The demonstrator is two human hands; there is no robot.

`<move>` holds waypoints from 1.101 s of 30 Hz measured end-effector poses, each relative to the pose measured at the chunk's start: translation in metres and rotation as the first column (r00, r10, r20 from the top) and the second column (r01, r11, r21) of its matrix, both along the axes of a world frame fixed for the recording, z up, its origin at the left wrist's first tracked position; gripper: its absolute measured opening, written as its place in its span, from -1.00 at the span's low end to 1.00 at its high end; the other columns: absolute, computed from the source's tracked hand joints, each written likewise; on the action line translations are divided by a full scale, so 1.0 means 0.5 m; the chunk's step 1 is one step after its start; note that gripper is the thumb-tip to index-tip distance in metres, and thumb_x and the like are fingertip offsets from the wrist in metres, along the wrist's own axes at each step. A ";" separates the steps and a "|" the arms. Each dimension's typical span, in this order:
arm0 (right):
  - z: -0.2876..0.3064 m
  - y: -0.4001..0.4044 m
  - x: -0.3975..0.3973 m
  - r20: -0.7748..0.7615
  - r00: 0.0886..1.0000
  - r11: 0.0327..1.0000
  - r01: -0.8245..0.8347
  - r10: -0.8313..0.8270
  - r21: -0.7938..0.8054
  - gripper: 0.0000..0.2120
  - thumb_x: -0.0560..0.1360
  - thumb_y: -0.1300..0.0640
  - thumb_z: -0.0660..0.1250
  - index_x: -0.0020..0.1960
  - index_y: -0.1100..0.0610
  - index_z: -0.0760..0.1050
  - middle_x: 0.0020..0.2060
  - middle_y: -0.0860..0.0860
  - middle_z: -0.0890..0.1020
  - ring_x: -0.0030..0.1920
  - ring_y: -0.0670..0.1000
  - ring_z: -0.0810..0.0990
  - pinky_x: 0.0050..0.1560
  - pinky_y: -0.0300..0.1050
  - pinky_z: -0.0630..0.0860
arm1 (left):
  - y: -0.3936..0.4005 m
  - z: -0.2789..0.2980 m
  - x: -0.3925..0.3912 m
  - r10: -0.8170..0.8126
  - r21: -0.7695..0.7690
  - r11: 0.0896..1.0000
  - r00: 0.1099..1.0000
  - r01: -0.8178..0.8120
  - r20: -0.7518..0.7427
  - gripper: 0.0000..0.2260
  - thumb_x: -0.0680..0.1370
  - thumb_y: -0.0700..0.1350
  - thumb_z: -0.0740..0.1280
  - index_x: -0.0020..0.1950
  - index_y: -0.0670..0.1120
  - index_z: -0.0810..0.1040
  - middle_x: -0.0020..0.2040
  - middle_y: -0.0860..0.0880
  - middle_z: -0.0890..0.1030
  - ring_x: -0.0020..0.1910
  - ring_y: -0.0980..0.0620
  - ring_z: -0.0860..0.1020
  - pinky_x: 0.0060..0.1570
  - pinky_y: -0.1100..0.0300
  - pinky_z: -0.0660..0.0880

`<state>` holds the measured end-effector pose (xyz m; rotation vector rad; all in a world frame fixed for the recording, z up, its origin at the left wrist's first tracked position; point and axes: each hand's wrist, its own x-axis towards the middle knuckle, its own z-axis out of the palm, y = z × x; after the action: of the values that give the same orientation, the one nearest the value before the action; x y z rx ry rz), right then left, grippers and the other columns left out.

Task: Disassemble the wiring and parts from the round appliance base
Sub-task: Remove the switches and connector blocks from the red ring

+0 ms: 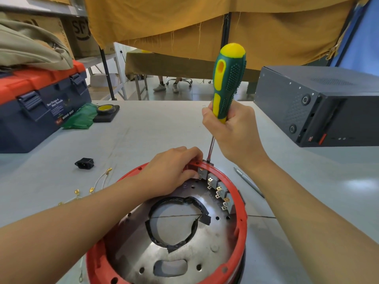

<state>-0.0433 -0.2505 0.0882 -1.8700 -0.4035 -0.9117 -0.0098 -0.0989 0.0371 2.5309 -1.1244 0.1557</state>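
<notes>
Red base [241, 226] nearest, on worktop [155, 130]. My left hand [172, 173] pinches its far rim; right hand [231, 128] grips screwdriver [227, 83], tip at rim switch [202, 171].

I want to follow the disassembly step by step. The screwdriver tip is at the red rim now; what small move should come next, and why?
Probably lever or turn the screwdriver gently where its tip meets the first switch. The right hand grips the handle upright, the tip sits at the red rim beside that switch, and the left hand holds the rim steady there.
</notes>
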 end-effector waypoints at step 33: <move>-0.002 0.008 0.005 0.000 1.000 0.999 -0.031 0.031 0.014 -0.69 0.47 0.19 0.29 -0.38 0.32 0.36 -0.51 0.21 0.37 -0.40 0.12 0.34 -0.37 -0.10 0.31 | 0.000 0.006 0.000 -0.052 0.064 0.997 0.997 0.048 0.055 -0.72 0.57 0.00 0.26 0.25 -0.04 0.45 0.08 0.00 0.54 0.08 0.03 0.43 -0.02 0.08 0.38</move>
<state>-0.0408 -0.2467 0.0874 -1.8460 -0.4239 -0.8916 -0.0099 -0.0989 0.0403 2.5650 -1.2312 0.1826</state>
